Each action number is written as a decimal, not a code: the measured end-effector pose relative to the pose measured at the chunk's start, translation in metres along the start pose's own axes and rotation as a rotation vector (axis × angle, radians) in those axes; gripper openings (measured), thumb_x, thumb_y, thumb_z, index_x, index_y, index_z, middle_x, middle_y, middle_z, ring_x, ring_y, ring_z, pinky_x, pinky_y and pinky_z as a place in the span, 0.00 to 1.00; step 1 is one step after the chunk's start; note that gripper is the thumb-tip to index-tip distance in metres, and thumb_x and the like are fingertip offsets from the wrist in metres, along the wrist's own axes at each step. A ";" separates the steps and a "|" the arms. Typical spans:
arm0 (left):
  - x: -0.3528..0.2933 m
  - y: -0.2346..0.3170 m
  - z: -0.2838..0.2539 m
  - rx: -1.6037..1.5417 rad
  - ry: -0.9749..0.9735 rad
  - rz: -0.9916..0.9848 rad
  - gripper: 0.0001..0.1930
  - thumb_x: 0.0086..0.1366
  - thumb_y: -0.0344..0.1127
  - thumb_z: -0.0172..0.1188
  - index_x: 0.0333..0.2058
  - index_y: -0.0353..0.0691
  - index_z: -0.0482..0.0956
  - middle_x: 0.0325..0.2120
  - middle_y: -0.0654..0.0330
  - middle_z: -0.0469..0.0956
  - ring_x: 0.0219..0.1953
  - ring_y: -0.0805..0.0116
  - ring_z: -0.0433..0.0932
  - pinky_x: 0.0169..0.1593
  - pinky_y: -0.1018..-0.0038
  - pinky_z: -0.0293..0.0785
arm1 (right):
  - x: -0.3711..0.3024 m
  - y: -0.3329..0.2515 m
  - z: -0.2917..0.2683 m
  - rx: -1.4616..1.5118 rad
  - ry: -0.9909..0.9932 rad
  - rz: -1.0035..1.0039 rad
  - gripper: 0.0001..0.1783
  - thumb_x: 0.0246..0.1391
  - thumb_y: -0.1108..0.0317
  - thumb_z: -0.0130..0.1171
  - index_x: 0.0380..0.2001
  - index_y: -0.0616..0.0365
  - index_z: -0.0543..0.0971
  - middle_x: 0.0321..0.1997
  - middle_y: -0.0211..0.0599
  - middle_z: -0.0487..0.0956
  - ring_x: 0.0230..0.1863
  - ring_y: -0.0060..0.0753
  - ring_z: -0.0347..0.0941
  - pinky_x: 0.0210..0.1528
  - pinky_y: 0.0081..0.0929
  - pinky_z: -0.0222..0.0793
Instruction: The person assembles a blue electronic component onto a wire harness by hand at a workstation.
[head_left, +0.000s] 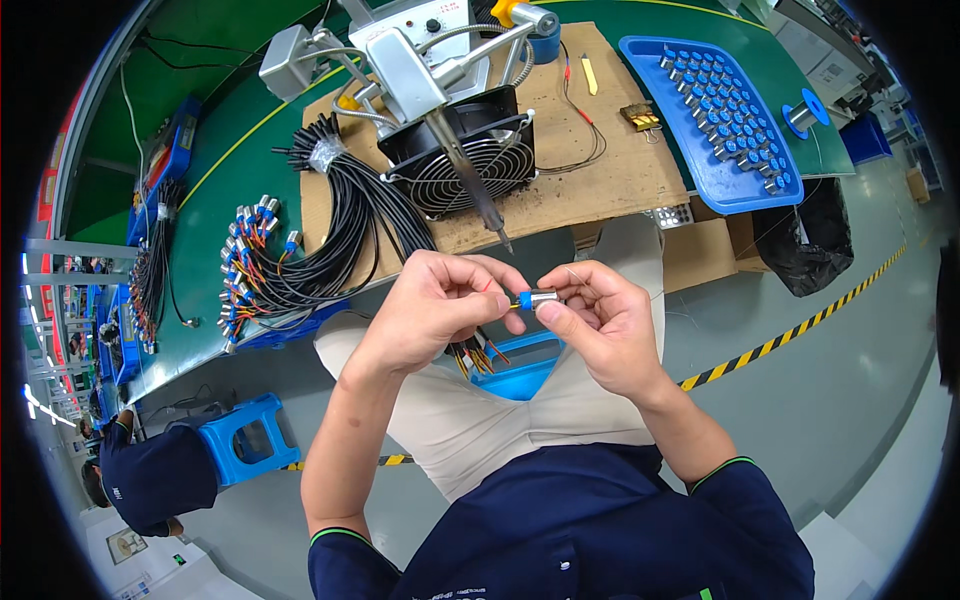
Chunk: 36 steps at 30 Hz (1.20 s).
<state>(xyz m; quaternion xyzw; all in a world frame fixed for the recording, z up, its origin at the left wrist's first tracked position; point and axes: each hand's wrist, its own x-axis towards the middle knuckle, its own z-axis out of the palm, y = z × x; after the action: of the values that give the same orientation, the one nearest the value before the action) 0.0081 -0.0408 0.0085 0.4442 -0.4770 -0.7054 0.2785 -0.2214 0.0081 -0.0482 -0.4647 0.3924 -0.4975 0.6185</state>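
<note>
Just toward three o'clock, the right hand (607,327) pinches the metal plug (543,297), the left hand (440,302) its wires (515,306); tugging could pull them loose, raising either could mean burns from the soldering iron (468,178), if hot, at eleven o'clock.

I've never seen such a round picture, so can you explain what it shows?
There's no robot here: just a person's two bare hands. The camera sits on that person's head, looking down; its wide lens bends straight edges. The right hand holds a small silver metal cylinder with a blue end in its fingers; the left hand pinches thin coloured wires beside it. The green table bears a brown cardboard sheet, a bundle of black cables, a black fan and a blue plastic tray of silver-and-blue cylinders. The silver rod with a pointed tip may be a soldering iron.
</note>
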 end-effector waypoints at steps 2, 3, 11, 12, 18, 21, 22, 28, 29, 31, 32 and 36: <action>0.000 0.002 0.000 0.009 -0.005 -0.034 0.09 0.66 0.29 0.65 0.33 0.29 0.90 0.37 0.55 0.89 0.20 0.86 0.69 0.24 0.86 0.63 | 0.000 -0.001 0.001 0.004 0.007 -0.011 0.14 0.66 0.72 0.70 0.52 0.65 0.81 0.38 0.27 0.85 0.28 0.03 0.62 0.30 0.09 0.59; 0.000 0.002 0.000 -0.001 -0.005 -0.032 0.08 0.66 0.29 0.66 0.33 0.29 0.90 0.36 0.55 0.89 0.20 0.87 0.69 0.23 0.86 0.63 | 0.001 -0.001 0.000 0.004 0.006 -0.011 0.14 0.66 0.72 0.70 0.52 0.65 0.81 0.38 0.27 0.85 0.28 0.03 0.62 0.30 0.09 0.59; 0.003 0.003 0.000 -0.015 -0.001 -0.019 0.07 0.66 0.28 0.67 0.33 0.29 0.90 0.37 0.56 0.89 0.21 0.87 0.69 0.22 0.86 0.62 | 0.003 0.001 -0.004 0.034 -0.039 0.027 0.18 0.65 0.73 0.71 0.55 0.65 0.79 0.43 0.33 0.88 0.27 0.04 0.60 0.29 0.09 0.58; 0.003 0.003 0.000 -0.021 -0.004 -0.019 0.07 0.66 0.27 0.67 0.33 0.28 0.90 0.38 0.55 0.89 0.21 0.87 0.69 0.22 0.86 0.62 | 0.003 0.001 -0.005 0.035 -0.039 0.027 0.18 0.65 0.73 0.71 0.55 0.65 0.79 0.43 0.33 0.88 0.27 0.04 0.60 0.29 0.09 0.58; 0.002 -0.001 0.000 -0.070 0.044 0.000 0.07 0.67 0.26 0.67 0.34 0.26 0.90 0.38 0.52 0.89 0.22 0.86 0.70 0.23 0.86 0.62 | 0.007 -0.010 -0.021 0.239 0.024 0.063 0.13 0.77 0.62 0.53 0.50 0.63 0.79 0.40 0.32 0.85 0.32 0.10 0.61 0.35 0.16 0.61; 0.003 -0.004 0.004 -0.096 0.083 0.033 0.07 0.67 0.25 0.67 0.34 0.25 0.90 0.39 0.51 0.89 0.22 0.86 0.70 0.23 0.86 0.61 | 0.009 -0.017 -0.024 -0.065 0.086 -0.056 0.11 0.77 0.66 0.55 0.49 0.64 0.80 0.40 0.32 0.85 0.34 0.13 0.68 0.37 0.16 0.65; 0.003 -0.005 0.005 -0.106 0.103 0.048 0.07 0.67 0.25 0.67 0.35 0.25 0.90 0.39 0.51 0.89 0.22 0.86 0.70 0.23 0.86 0.61 | 0.009 -0.021 -0.022 -0.149 0.082 -0.110 0.10 0.76 0.70 0.56 0.50 0.66 0.81 0.40 0.34 0.86 0.37 0.16 0.77 0.40 0.17 0.72; 0.001 -0.002 0.011 -0.110 0.157 0.078 0.07 0.69 0.26 0.67 0.36 0.25 0.89 0.40 0.51 0.89 0.21 0.87 0.68 0.22 0.86 0.59 | 0.016 -0.039 -0.015 -0.379 0.159 -0.293 0.04 0.66 0.76 0.66 0.41 0.67 0.86 0.42 0.39 0.89 0.33 0.20 0.82 0.32 0.20 0.77; 0.001 -0.002 0.011 -0.110 0.157 0.078 0.07 0.69 0.26 0.67 0.36 0.25 0.89 0.40 0.51 0.89 0.21 0.87 0.68 0.22 0.86 0.59 | 0.019 -0.042 -0.013 -0.379 0.159 -0.293 0.04 0.66 0.76 0.66 0.41 0.67 0.86 0.42 0.39 0.89 0.33 0.20 0.82 0.32 0.20 0.77; 0.002 -0.001 0.012 -0.115 0.171 0.084 0.07 0.69 0.26 0.68 0.36 0.26 0.90 0.41 0.53 0.88 0.21 0.88 0.68 0.22 0.86 0.59 | 0.024 -0.048 -0.008 -0.490 0.152 -0.430 0.02 0.59 0.77 0.70 0.33 0.65 0.87 0.43 0.41 0.88 0.31 0.19 0.81 0.29 0.19 0.75; 0.003 -0.001 0.013 -0.114 0.171 0.083 0.07 0.69 0.26 0.68 0.36 0.26 0.90 0.41 0.53 0.88 0.21 0.88 0.68 0.22 0.86 0.59 | 0.025 -0.046 -0.006 -0.491 0.151 -0.428 0.02 0.54 0.77 0.70 0.30 0.65 0.87 0.45 0.42 0.88 0.26 0.15 0.78 0.25 0.17 0.70; 0.006 -0.006 0.017 -0.081 0.237 0.149 0.07 0.69 0.27 0.68 0.36 0.26 0.90 0.41 0.55 0.87 0.22 0.88 0.69 0.22 0.86 0.60 | 0.027 -0.043 0.006 -0.433 0.119 -0.288 0.04 0.51 0.77 0.69 0.29 0.67 0.85 0.47 0.44 0.88 0.20 0.10 0.70 0.20 0.16 0.63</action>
<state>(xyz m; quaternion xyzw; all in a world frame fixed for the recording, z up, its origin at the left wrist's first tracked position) -0.0094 -0.0358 0.0033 0.4763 -0.4434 -0.6440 0.4022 -0.2211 -0.0208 -0.0062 -0.6072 0.4551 -0.5113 0.4034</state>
